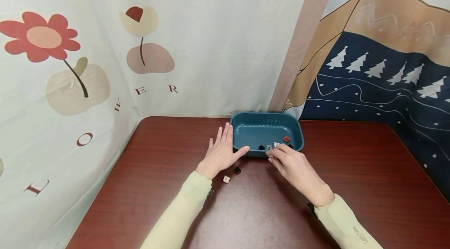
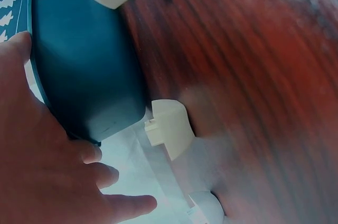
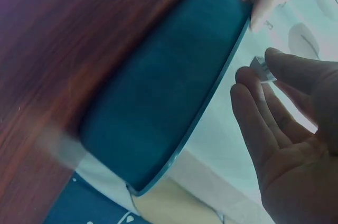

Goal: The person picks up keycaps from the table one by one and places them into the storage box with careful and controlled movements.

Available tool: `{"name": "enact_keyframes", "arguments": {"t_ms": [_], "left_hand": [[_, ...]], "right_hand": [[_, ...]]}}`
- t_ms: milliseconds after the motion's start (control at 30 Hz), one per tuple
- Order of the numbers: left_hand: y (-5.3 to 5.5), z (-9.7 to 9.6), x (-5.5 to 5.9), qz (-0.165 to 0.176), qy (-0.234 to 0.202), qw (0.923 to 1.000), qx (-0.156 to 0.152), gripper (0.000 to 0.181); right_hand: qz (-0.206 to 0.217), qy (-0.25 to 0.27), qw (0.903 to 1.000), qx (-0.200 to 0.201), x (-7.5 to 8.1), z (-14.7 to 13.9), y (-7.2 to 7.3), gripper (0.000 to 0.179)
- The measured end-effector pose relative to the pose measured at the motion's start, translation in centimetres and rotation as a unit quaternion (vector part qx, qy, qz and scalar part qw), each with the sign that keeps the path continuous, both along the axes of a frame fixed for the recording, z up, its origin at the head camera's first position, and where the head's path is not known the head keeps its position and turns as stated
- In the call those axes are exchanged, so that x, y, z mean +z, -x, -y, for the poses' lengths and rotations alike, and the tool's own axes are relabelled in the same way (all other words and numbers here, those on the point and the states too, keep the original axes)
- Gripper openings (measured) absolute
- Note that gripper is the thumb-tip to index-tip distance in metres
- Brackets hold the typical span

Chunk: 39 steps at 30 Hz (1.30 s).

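A blue-green rectangular tray (image 1: 267, 118) stands at the table's far edge. My left hand (image 1: 220, 153) rests at its left end, fingers extended along the side and thumb at the front rim. With thumb and fingertips, my right hand (image 1: 293, 165) pinches a small grey-white block (image 3: 262, 69) above the front rim. Inside the tray lie small square pieces, among them a red one (image 1: 286, 139), a black one (image 1: 261, 147) and a white one (image 1: 276, 144). Near my left wrist, a black piece (image 1: 237, 170) and a white piece (image 1: 226, 179) lie on the table.
The dark red wooden table (image 1: 147, 155) ends at a printed curtain (image 1: 218, 46) behind the tray. In the left wrist view, white angular pieces (image 2: 174, 129) appear beside the tray, one with a short peg.
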<state>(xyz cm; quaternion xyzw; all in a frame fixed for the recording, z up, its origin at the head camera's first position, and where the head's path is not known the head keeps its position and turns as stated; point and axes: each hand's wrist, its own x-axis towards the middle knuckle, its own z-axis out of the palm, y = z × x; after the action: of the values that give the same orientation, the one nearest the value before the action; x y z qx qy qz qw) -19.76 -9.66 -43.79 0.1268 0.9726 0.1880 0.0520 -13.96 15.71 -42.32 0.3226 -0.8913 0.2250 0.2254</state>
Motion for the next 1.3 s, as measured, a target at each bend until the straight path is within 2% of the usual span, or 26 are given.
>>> {"name": "enact_keyframes", "arguments": {"t_ms": [167,367,667,900,1067,1300], "left_hand": [[0.0,0.0,-0.1,0.000,0.002,1.0000,0.000,0.106],[0.0,0.1,-0.1,-0.002,0.001,1.0000,0.000,0.106],[-0.1,0.1,0.0,0.001,-0.007,1.0000,-0.001,0.106],[0.0,0.0,-0.1,0.002,-0.002,1.0000,-0.003,0.107],[0.1,0.0,-0.1,0.005,-0.001,1.0000,-0.004,0.107],[0.0,0.0,0.1,0.007,0.000,1.0000,-0.003,0.107]], "right_hand": [[-0.028,0.023,0.9992,-0.018,0.1,-0.7,0.8,0.026],[-0.023,0.045,0.9976,-0.046,0.0,-1.3,1.9,0.025],[0.030,0.057,0.9949,-0.077,0.1,-1.8,3.4,0.021],[0.067,0.052,0.9902,-0.111,-0.1,-2.3,5.2,0.021],[0.073,0.047,0.9890,-0.120,-0.4,-2.4,6.2,0.018],[0.113,0.021,0.9852,-0.127,-0.8,-2.3,7.3,0.017]]}}
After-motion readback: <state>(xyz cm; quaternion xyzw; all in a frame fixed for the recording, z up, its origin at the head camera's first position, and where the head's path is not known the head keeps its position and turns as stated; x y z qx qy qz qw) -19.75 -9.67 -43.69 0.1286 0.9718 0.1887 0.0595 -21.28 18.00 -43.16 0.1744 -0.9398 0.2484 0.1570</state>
